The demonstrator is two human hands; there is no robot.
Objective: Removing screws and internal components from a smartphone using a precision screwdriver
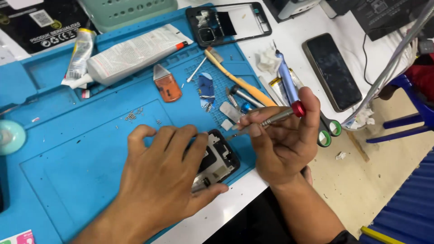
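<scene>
the left hand [158, 176] presses flat on the opened phone [217, 158] near the worktop's front edge. the right hand [282, 140] pinches a slim screwdriver [271, 117]. the phone looks light and fragile; better held by its rim.

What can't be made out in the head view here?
- Opened phone: mostly covered by the left hand.
- Screwdriver tip: too small to see which screw it meets.
- Loose screws: too small to count.
- Round teal object: cut off by left edge.

A white worktable [289, 40] stands over a beige speckled floor [384, 180], with a blue chair [413, 104] beside it.
</scene>
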